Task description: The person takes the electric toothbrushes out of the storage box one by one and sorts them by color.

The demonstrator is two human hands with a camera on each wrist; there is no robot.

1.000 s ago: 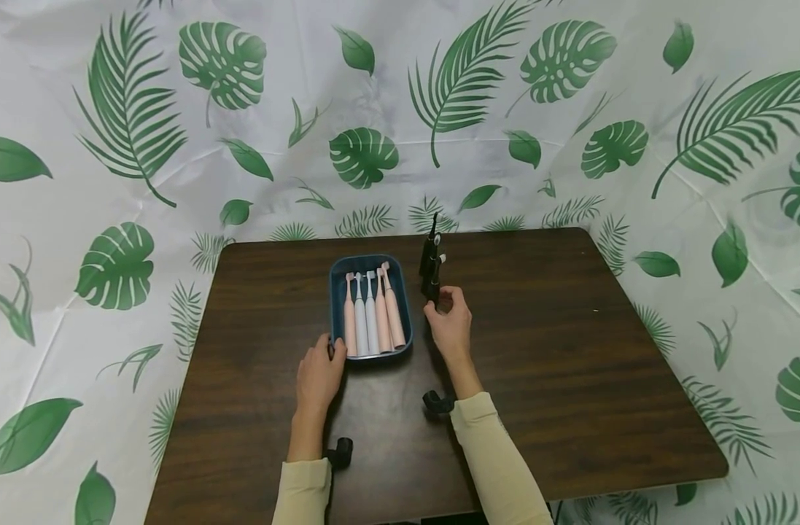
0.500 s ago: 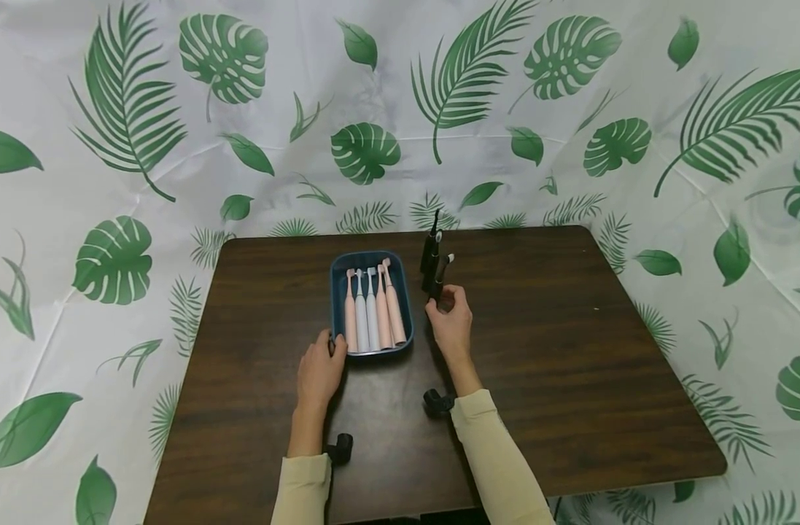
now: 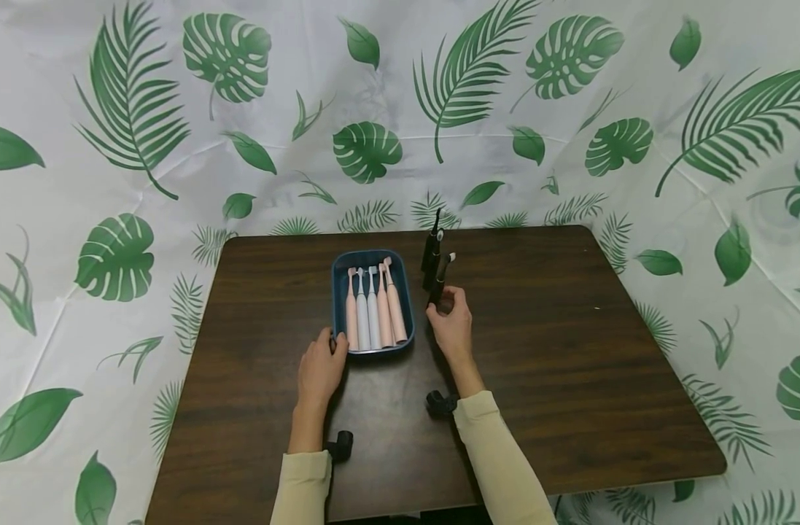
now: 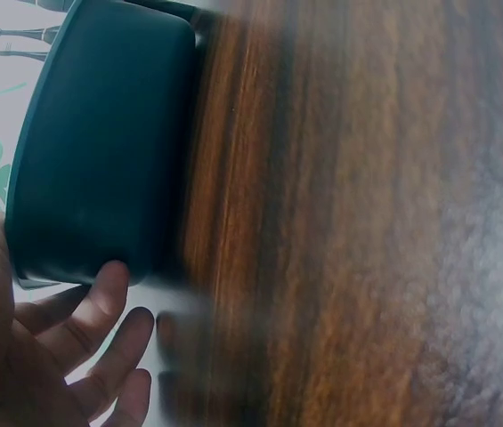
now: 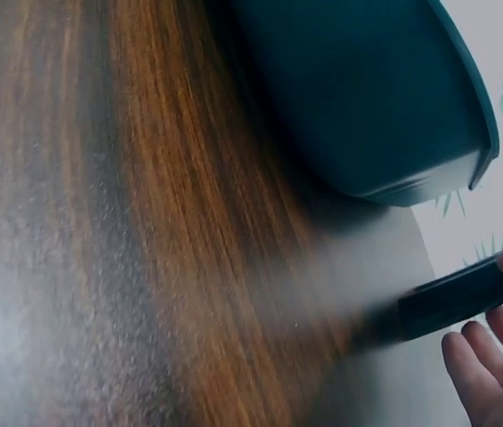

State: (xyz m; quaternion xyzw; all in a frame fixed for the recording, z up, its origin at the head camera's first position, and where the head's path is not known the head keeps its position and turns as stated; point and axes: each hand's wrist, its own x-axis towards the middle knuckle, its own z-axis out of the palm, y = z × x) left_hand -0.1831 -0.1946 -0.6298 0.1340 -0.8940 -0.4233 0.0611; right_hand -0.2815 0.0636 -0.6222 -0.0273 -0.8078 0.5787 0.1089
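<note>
My left hand [image 3: 319, 370] holds the near left corner of a dark blue plastic bin [image 3: 409, 310]. In the left wrist view, the thumb lies at the bin's rim and a fingertip touches its outer wall. Pink electric toothbrushes [image 3: 394, 302] and pale lavender ones [image 3: 373, 310] lie side by side inside, heads toward the back. Right of the bin, my right hand [image 3: 453, 324] pinches a black electric toothbrush [image 5: 460, 298] between thumb and fingers; it leans slightly right, white bristles up. Behind it, other black electric toothbrushes [image 3: 429, 255] stand upright in a row.
The dark wood table [image 3: 570, 364] reaches back to a white leaf-print cloth [image 3: 275, 73]. Black wrist cameras [image 3: 441, 403] are worn on both wrists. A tiny pale speck [image 3: 596, 308] lies on the table's right side.
The black toothbrush in my right hand has tipped to the right, its head moving away from the row behind. My left hand stays at the bin's corner.
</note>
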